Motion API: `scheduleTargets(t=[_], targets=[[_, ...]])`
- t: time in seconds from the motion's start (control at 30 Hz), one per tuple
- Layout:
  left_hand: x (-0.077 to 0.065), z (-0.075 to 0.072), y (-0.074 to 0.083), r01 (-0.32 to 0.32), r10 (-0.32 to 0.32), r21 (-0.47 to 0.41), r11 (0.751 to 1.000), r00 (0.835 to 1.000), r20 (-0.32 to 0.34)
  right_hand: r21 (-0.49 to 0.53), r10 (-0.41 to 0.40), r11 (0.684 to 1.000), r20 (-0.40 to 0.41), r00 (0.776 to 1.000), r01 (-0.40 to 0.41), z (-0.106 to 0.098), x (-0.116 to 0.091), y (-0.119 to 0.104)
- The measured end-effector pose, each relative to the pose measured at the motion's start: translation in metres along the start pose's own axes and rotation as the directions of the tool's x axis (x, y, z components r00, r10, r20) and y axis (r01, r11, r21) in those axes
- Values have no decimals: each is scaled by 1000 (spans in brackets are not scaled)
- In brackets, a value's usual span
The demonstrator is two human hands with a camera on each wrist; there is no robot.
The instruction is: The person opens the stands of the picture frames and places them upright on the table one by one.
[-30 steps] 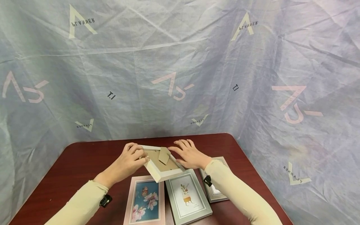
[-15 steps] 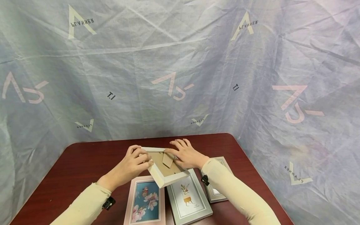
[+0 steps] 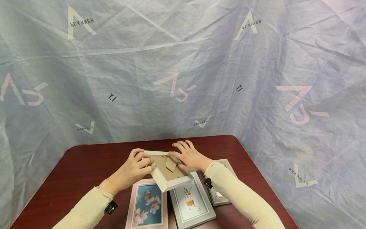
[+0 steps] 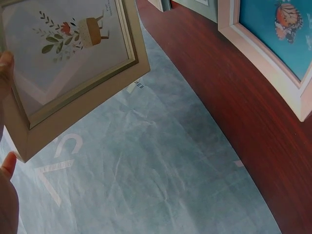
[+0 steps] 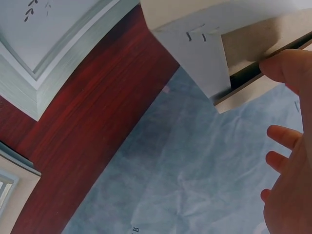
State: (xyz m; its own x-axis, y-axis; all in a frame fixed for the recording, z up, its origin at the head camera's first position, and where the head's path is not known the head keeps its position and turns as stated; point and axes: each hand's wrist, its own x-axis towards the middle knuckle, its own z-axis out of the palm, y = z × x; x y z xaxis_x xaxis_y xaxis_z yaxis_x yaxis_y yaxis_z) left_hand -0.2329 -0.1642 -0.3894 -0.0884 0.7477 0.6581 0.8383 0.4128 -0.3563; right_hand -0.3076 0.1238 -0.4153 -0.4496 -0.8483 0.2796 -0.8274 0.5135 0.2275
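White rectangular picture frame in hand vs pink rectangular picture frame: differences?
The white frame is held tilted; the pink frame lies on the dark red table. In the head view, the white frame shows its tan back; the pink frame, its flower picture. Both are rectangular.

The left grip (image 3: 140, 164) holds a white frame (image 3: 162, 167).

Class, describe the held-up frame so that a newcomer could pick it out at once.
Start at the dark red table, then find the left hand and right hand above it. Between them, tilted in the air, is the white frame. Unlike the pink frame, green frame and grey frame lying face up, it shows its brown back and stand.
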Motion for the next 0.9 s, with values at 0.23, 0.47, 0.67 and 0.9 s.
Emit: scheduleTargets(t=[0.23,0.47,0.67,0.9], targets=[[0,0,-1,-5,5,4,1000,1000,24,-13,2,1000,7,1000,-2,-6,1,0],[-3,-2,0,-1,1,-11,1000,999,50,-65,-6,998,-7,1000,6,-10,1,1],[-4,-1,1,-4,4,10,1000,999,45,-118,-16,993,-36,999,11,-18,1,0],[-7,-1,2,7,-9,23,1000,997,71,-148,-15,989,-16,1000,13,-25,2,-3]])
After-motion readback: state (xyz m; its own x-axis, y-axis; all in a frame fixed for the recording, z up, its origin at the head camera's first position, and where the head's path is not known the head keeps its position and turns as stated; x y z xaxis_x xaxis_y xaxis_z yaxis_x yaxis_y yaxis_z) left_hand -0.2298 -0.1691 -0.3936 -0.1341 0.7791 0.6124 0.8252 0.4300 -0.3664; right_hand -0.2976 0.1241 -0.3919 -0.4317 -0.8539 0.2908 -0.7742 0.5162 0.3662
